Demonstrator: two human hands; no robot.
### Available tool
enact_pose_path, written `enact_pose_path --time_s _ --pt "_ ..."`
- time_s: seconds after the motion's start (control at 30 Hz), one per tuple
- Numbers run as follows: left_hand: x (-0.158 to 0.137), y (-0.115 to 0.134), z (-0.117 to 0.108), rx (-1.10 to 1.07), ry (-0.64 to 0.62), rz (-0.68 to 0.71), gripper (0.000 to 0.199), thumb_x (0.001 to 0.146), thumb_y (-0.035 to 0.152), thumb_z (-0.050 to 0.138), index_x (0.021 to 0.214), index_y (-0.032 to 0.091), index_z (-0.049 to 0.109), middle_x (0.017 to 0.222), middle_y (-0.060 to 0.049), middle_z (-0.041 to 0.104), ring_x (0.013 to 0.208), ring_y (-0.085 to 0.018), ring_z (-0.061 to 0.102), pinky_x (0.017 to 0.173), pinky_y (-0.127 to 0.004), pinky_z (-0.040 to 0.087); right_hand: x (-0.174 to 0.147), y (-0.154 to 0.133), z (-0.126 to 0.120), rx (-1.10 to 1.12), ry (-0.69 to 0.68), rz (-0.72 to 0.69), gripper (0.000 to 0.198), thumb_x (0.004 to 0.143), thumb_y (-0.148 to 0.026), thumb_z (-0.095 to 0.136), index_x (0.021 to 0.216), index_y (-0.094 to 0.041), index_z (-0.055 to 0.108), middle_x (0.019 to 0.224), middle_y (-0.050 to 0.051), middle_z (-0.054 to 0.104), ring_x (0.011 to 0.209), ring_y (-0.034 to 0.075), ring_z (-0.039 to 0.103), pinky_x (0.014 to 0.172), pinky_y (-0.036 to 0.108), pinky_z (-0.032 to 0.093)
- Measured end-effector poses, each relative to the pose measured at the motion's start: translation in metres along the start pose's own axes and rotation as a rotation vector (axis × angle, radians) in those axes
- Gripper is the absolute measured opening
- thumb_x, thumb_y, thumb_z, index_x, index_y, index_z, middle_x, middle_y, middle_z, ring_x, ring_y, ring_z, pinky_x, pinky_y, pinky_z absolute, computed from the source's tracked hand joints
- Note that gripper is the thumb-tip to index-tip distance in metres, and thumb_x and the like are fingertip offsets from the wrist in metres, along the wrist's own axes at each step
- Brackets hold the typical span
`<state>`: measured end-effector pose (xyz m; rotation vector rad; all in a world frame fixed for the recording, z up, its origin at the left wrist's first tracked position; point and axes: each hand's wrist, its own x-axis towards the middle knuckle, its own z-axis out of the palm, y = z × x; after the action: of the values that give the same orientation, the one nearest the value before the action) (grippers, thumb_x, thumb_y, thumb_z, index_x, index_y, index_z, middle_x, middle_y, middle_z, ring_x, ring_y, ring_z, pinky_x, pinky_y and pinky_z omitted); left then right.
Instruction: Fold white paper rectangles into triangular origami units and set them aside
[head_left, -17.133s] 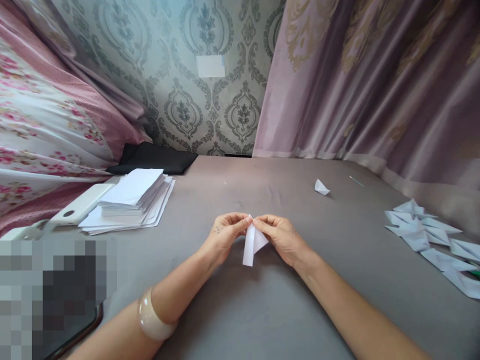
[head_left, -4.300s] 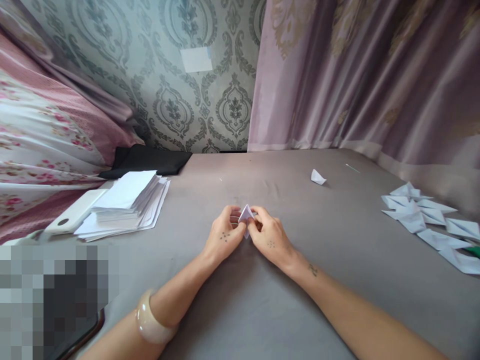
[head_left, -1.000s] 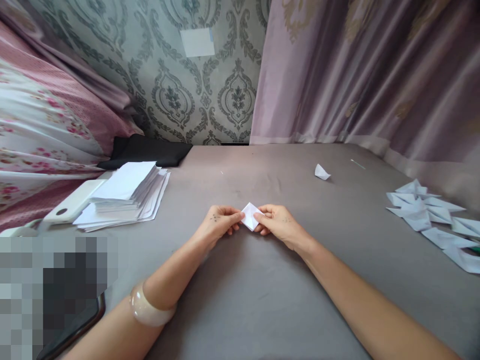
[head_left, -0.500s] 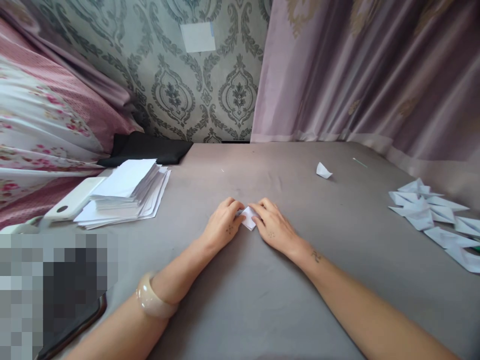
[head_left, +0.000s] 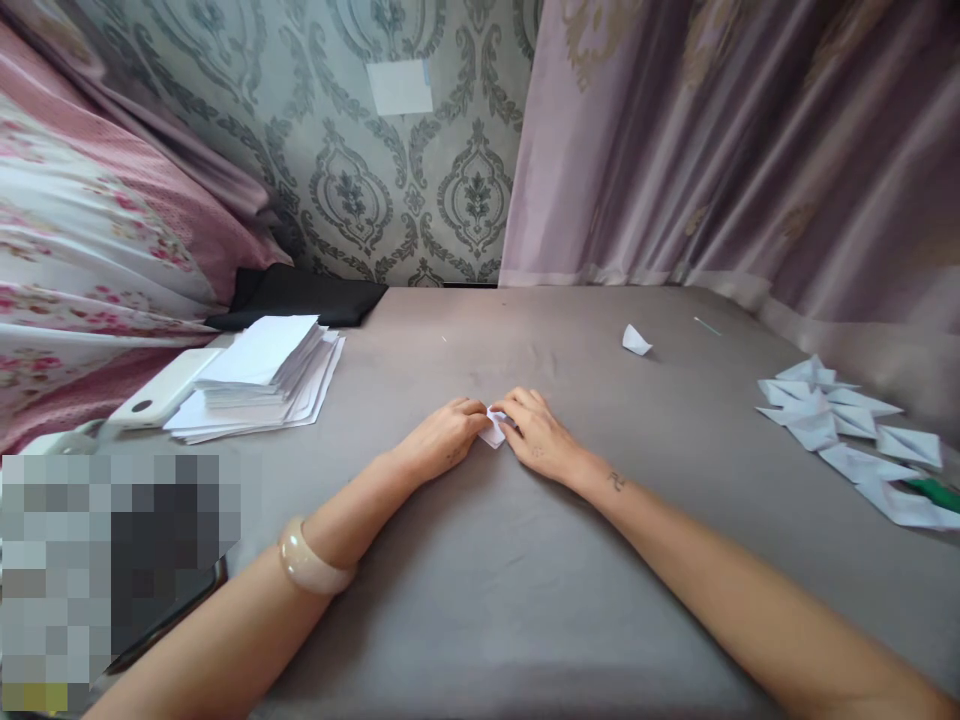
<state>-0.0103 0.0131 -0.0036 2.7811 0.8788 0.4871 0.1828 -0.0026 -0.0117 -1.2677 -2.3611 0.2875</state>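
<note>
Between my hands, on the grey cloth surface, lies a small folded white paper. From the left, my left hand has its fingers closed at the paper's edge. My right hand pinches the paper from the other side, its thumb and forefinger bent over the top. Part of the paper is hidden under the fingers. A pale bangle circles my left forearm.
At the left stands a stack of white paper sheets beside a white device. Black cloth lies behind it. One folded paper piece sits at the back right. Several folded papers cluster at the right, near a green object.
My left hand has turned flatter, its thumb now out of sight. My right fingers have shifted slightly over the paper. The whole view has moved a little.
</note>
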Motion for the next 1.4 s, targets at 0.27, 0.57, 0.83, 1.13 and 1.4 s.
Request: enact_pose_path --time_s 0.27,0.57,0.83,1.13,1.4 --pt "-0.012 0.005 -0.011 -0.031 -0.022 -0.047 0.024 0.089 0.016 0.045 0.104 0.016 0.063 0.104 -0.009 0.066 0.101 -0.02 0.059 0.09 -0.031 0.045 -0.014 -0.004 -0.018 -0.072 -0.115 -0.15 0.038 0.087 -0.003 0.036 0.116 -0.017 0.057 0.097 0.009 0.059 0.092 0.019 0.05 0.08 0.031 0.043" --pt "-0.006 -0.001 -0.005 -0.133 0.062 -0.197 0.025 0.086 0.04 0.057 0.089 0.018 0.069 0.094 -0.005 0.067 0.078 -0.014 0.062 0.073 -0.024 0.046 -0.008 -0.007 -0.022 -0.025 -0.138 -0.094 0.037 0.076 -0.002 0.043 0.103 -0.016 0.063 0.096 0.009 0.059 0.092 0.019 0.054 0.083 0.032 0.044" --pt "-0.01 0.001 -0.003 -0.216 0.105 -0.252 0.022 0.089 0.031 0.052 0.086 0.018 0.07 0.094 -0.006 0.064 0.076 -0.013 0.061 0.073 -0.024 0.047 -0.014 -0.004 -0.014 0.083 -0.016 0.041 0.03 0.075 -0.011 0.052 0.102 -0.018 0.063 0.109 0.009 0.059 0.099 0.021 0.057 0.088 0.034 0.045" --pt "-0.011 0.006 0.006 -0.156 0.185 -0.387 0.021 0.089 0.026 0.049 0.087 0.019 0.069 0.097 -0.006 0.058 0.069 -0.011 0.057 0.071 -0.026 0.048 -0.011 -0.002 -0.008 0.102 0.068 0.126 0.022 0.093 -0.022 0.045 0.087 -0.018 0.066 0.097 0.007 0.061 0.092 0.018 0.057 0.084 0.032 0.046" --pt "-0.004 0.008 0.0 -0.299 0.208 -0.566 0.019 0.085 0.028 0.054 0.078 0.018 0.069 0.087 -0.004 0.061 0.065 -0.012 0.056 0.065 -0.025 0.046 -0.01 0.0 -0.003 0.132 0.106 0.198 0.019 0.09 -0.022 0.049 0.083 -0.019 0.066 0.096 0.006 0.061 0.089 0.018 0.058 0.082 0.031 0.046"
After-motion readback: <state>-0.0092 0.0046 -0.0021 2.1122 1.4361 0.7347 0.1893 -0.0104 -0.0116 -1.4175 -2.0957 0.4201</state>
